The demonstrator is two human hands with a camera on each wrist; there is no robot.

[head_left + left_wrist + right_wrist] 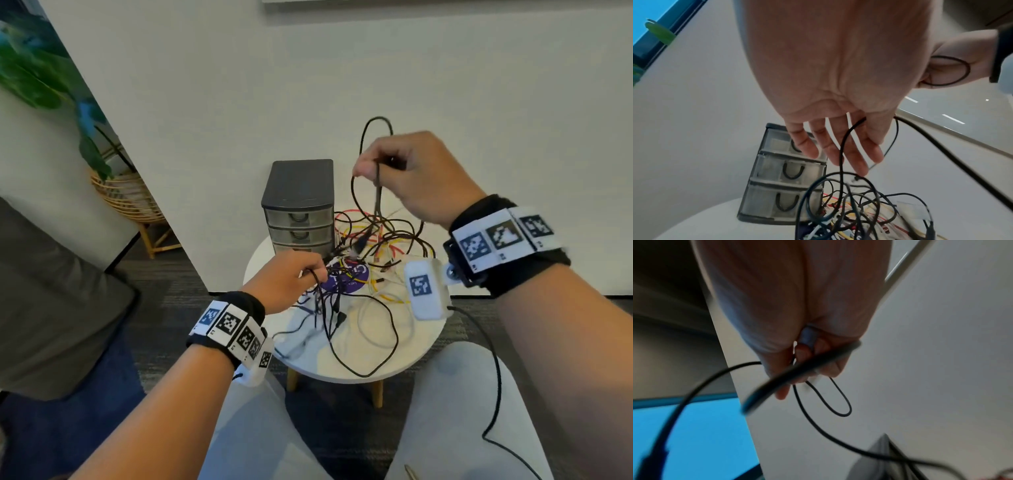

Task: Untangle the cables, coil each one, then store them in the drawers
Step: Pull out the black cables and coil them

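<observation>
A tangle of black, red, yellow and white cables (373, 246) lies on a small round white table (421, 346). A dark grey unit with three translucent drawers (298, 202), all closed, stands at the table's back left, also in the left wrist view (785, 175). My left hand (308, 272) hovers low over the pile's left side and pinches a thin black cable (841, 154) hooked over one finger. My right hand (373, 169) is raised above the pile and grips a black cable whose loop (363, 137) stands above the fist. In the right wrist view its fingers (781, 391) curl round that cable (840, 413).
A white wall rises right behind the table. At the left stand a rattan plant stand (126, 198) with a leafy plant and a grey upholstered seat (51, 291). My knees in light trousers (462, 411) sit close to the table's front edge. A camera lead (496, 377) hangs from my right wrist.
</observation>
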